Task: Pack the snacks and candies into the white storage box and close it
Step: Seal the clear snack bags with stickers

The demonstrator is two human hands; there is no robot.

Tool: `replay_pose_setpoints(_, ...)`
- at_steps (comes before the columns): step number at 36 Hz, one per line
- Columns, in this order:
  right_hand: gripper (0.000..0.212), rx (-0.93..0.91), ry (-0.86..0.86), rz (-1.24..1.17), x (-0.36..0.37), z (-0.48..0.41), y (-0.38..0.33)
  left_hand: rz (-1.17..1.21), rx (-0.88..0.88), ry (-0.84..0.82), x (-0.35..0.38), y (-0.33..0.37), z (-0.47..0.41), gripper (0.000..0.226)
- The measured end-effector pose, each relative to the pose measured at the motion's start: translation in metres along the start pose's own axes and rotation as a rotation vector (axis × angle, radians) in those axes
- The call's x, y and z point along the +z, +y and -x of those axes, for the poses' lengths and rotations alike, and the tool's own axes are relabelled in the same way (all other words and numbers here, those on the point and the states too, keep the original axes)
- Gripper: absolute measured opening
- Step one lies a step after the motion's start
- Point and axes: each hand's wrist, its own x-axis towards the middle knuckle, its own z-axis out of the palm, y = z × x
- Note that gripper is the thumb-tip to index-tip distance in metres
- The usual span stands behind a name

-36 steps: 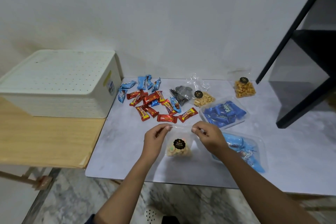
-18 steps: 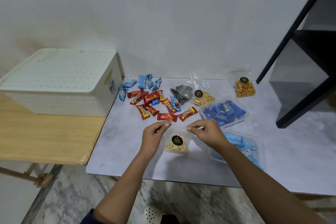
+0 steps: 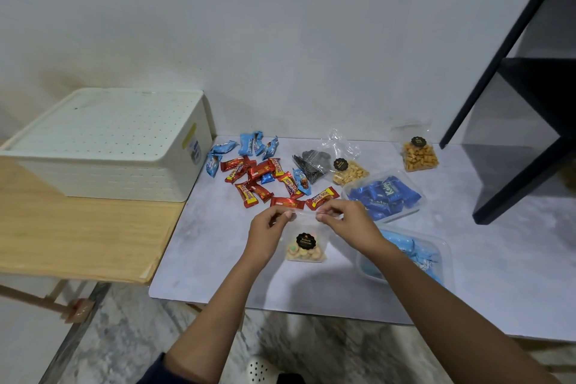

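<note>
A clear biscuit bag (image 3: pixel 305 246) with a black round label stands on the grey table. My left hand (image 3: pixel 268 234) pinches its top left corner and my right hand (image 3: pixel 349 224) pinches its top right. The white storage box (image 3: pixel 103 146) sits at the left with its dotted lid on. Red candies (image 3: pixel 258 178) and blue candies (image 3: pixel 249 146) lie loose behind the bag. Two clear tubs of blue sweets (image 3: pixel 386 193) (image 3: pixel 411 259) sit at the right, the nearer one partly behind my right arm.
A wooden table (image 3: pixel 78 240) carries the box. Behind the candies lie a bag of dark discs (image 3: pixel 311 162), a nut bag (image 3: pixel 349 171) and an orange snack bag (image 3: pixel 419 154). A black shelf frame (image 3: pixel 514 121) rises at the right.
My hands with the biscuit bag have shifted slightly away from me, and my right fingers have slid left along the bag's top edge toward the left hand.
</note>
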Motion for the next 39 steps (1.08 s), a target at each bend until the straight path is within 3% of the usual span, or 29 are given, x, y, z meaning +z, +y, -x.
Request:
replay_pose_setpoints(7,0.009,0.024,-0.031,0.231,-0.003,-0.003,-0.007,-0.050,0.038,-0.065,0.004,0.009,-0.004,0.016)
replay_pose_setpoints(12,0.009,0.047,-0.030,0.303,-0.003,-0.003,-0.012,-0.152,0.017,-0.025,0.011,0.012,-0.009,0.014)
replay_pose_setpoints(16,0.005,0.035,-0.076,0.218,-0.003,-0.005,-0.016,-0.210,0.024,0.014,0.009,0.013,-0.010,0.013)
replay_pose_setpoints(20,0.017,0.049,-0.104,0.152,-0.004,-0.007,-0.019,-0.207,0.021,0.009,0.005,0.015,-0.009,0.012)
replay_pose_setpoints(26,0.011,0.045,-0.111,-0.014,-0.011,-0.008,-0.019,-0.158,0.052,0.014,-0.004,0.014,-0.006,0.011)
replay_pose_setpoints(29,0.012,0.042,-0.111,0.002,-0.016,-0.009,-0.020,-0.164,0.064,0.129,-0.002,0.018,-0.003,0.002)
replay_pose_setpoints(33,0.009,0.052,-0.067,0.006,-0.017,-0.010,-0.021,-0.125,-0.015,0.259,0.005,0.022,0.003,0.022)
replay_pose_setpoints(39,0.006,0.044,-0.099,0.021,-0.015,-0.007,-0.022,-0.009,-0.150,0.161,0.018,0.017,0.012,0.029)
